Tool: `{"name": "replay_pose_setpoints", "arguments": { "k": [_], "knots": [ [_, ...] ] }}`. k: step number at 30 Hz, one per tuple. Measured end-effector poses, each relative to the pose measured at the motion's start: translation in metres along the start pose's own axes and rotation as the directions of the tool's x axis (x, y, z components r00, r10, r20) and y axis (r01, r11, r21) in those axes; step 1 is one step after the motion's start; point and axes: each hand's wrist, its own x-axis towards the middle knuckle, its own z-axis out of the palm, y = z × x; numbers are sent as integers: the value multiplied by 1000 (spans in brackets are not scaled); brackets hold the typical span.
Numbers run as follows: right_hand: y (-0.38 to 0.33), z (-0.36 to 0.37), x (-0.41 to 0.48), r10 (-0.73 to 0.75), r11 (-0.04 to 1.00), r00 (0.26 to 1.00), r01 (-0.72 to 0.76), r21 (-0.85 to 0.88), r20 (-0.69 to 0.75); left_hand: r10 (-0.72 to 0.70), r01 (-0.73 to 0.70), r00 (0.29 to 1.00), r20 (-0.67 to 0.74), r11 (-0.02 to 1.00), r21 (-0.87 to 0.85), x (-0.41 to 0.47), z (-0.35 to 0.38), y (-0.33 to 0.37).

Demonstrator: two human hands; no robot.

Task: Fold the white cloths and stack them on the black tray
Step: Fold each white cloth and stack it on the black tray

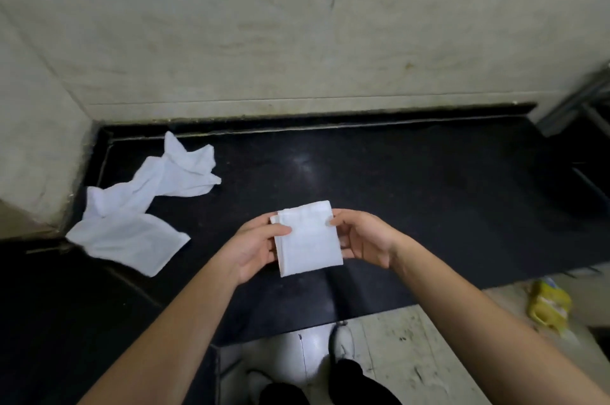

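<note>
One folded cloth (308, 239), a compact rectangle, is held above the black table (412, 190). The left hand (254, 248) and right hand (363, 239) grasp its side edges, fingers (333, 220) pinching. It is not yet stacked. Far left on the table, crumpled cloths (138, 206) remain unfolded. The black tray cannot be told apart from the dark surface and is possibly out of view.

Perhaps a kitchen, black counter (412, 180), tiled wall (297, 25)
</note>
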Motion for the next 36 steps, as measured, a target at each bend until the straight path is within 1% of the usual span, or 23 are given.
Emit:
{"name": "replay_pose_setpoints", "arguments": {
  "k": [2,4,7,11,14,17,19,22,25,30,36],
  "knots": [
    [7,-20,-23,-30,996,1000,30,78,-5,5,-6,1000,22,999,51,-1,31,3],
    [11,-38,-45,-71,990,997,74,116,-29,30,-29,1000,-1,998,63,-5,60,7],
    [14,-63,-77,-130,981,988,140,132,-79,52,-53,999,10,993,105,-11,101,10],
    [24,-112,-141,-217,954,966,240,178,-138,83,-91,995,51,978,190,-21,179,1],
    [44,-164,-198,-273,927,943,311,210,-190,91,-117,990,109,958,264,-28,256,-23],
    [70,-221,-253,-307,904,920,362,226,-246,74,-117,986,149,946,301,-28,332,-55],
    [91,-264,-290,-326,888,900,397,231,-290,44,-117,980,194,916,384,-24,386,-81],
    [122,-330,-339,-322,875,867,426,230,-380,-7,-111,975,223,854,509,-21,468,-119],
    [142,-383,-371,-297,865,840,438,245,-453,-54,-105,964,260,820,563,-14,530,-142],
    [151,-471,-399,-281,847,814,459,268,-508,-110,-91,943,315,825,558,29,614,-163],
    [123,-589,-394,-276,836,765,490,247,-582,-124,-98,920,371,844,527,125,714,-168]
  ]
}}
